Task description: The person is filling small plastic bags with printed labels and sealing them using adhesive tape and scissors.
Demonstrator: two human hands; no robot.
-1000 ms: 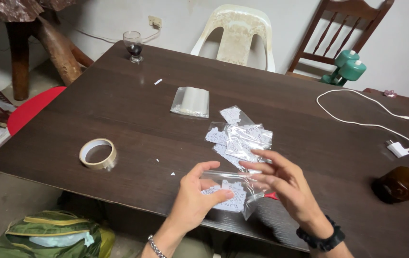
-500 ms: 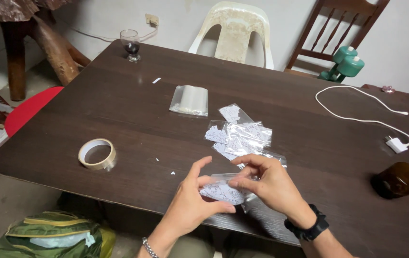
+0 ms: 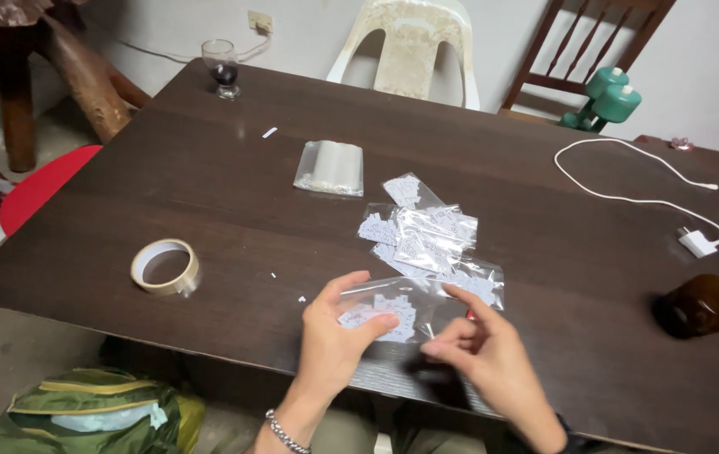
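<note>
My left hand (image 3: 330, 340) pinches a small clear plastic bag (image 3: 384, 309) holding white printed paper pieces, just above the near edge of the dark wooden table (image 3: 208, 210). My right hand (image 3: 481, 353) grips the same bag at its right end, index finger stretched along its top. Just beyond lies a pile of several similar filled clear bags (image 3: 426, 235). A stack of empty clear bags (image 3: 330, 166) rests farther back.
A roll of tape (image 3: 164, 266) lies at the left. A brown tape dispenser (image 3: 702, 307) sits at the right, near a white cable with charger (image 3: 700, 242). A glass (image 3: 223, 67), white plastic chair (image 3: 414, 46), wooden chair (image 3: 595, 42) and green bag (image 3: 82, 412) surround the table.
Both hands have drawn the small bag closer to the table's near edge, and my right fingers have shifted from spread over the bag to pinching its right end.
</note>
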